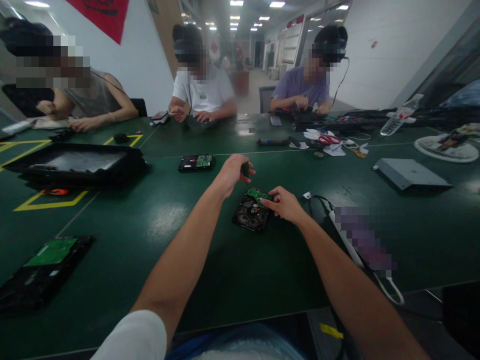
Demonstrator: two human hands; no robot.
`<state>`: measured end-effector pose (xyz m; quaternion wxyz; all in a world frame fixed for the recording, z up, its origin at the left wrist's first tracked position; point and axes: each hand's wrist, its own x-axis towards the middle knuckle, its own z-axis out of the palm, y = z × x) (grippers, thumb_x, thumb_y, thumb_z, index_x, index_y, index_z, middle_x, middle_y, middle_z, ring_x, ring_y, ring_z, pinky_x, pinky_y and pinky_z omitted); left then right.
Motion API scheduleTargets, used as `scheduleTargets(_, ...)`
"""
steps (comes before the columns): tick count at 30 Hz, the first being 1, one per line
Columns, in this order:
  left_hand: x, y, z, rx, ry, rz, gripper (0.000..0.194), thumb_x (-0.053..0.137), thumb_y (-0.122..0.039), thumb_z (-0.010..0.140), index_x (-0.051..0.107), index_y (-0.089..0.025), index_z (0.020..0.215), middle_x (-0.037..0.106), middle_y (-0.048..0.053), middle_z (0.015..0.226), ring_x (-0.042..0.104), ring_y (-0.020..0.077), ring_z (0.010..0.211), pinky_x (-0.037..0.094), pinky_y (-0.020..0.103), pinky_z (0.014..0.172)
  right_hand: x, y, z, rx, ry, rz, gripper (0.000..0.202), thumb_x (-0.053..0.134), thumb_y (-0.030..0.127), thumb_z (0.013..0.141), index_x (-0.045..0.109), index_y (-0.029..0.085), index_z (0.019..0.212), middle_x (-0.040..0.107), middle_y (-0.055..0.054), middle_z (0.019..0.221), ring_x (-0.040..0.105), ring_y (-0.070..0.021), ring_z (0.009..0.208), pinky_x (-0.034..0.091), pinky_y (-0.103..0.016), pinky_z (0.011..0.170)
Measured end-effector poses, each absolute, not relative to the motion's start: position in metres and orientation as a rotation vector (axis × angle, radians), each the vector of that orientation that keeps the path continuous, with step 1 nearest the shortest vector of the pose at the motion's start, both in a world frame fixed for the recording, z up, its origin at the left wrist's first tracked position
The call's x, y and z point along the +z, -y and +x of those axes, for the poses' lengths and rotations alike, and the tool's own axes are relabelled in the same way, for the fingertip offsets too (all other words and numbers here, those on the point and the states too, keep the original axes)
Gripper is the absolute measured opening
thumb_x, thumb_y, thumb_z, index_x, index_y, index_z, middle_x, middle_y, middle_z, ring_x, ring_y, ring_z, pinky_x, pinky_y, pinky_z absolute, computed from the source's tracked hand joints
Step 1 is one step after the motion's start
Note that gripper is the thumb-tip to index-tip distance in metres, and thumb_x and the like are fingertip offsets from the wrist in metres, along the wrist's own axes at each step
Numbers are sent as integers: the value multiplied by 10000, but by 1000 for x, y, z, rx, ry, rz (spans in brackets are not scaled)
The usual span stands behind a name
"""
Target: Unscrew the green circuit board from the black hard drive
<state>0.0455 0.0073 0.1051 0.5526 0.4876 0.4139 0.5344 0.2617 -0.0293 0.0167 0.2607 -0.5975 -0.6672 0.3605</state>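
In front of me a hard drive (252, 215) lies on the table, its dark round casing facing up. A green circuit board (258, 196) sits over its far side. The thumb and fingers of my right hand (285, 205) pinch the board's right edge. Just beyond the drive, my left hand (231, 176) is closed around a small dark screwdriver (245, 170), its thin shaft pointing down towards the board. Whether its tip touches the board I cannot tell. Another hard drive (195, 162) with a green board lies beyond my left wrist.
A larger drive (41, 275) lies at the left, near a black tray (75, 162). To the right are a white power strip (347, 237), a grey metal box (412, 174), red scissors (329, 140) and a bottle (401, 117). Several people sit across the green table (168, 220).
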Motion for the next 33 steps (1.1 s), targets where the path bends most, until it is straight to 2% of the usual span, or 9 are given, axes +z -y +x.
scheduleTargets(7, 107, -7, 43, 1245, -998, 1293, 219, 579, -350, 824, 693, -164, 796, 683, 88, 869, 663, 195, 834, 521, 240, 577, 17, 29, 261, 999, 1796, -1610, 427, 781, 540, 882, 564, 231, 1081, 650, 50, 698, 610, -99, 490, 409, -194, 417)
scheduleTargets(16, 107, -5, 46, 1215, -963, 1162, 176, 601, -330, 835, 619, -170, 908, 714, 97, 901, 691, 206, 792, 531, 275, 575, 17, 29, 260, 983, 1789, -1611, 418, 789, 526, 878, 563, 228, 1065, 641, 60, 678, 592, -91, 474, 395, -193, 418)
scheduleTargets(24, 108, -6, 42, 1286, -1054, 1368, 199, 596, -339, 813, 691, -171, 763, 673, 93, 947, 626, 199, 882, 515, 226, 561, 18, 30, 260, 979, 1787, -1624, 420, 787, 530, 879, 573, 227, 1074, 651, 52, 690, 596, -93, 483, 391, -191, 418)
scheduleTargets(33, 109, -3, 45, 1221, -926, 1168, 182, 647, -337, 853, 611, -181, 939, 720, 82, 921, 684, 174, 768, 503, 229, 543, 17, 30, 261, 976, 1791, -1615, 417, 790, 529, 877, 573, 228, 1066, 648, 54, 680, 598, -95, 482, 394, -192, 421)
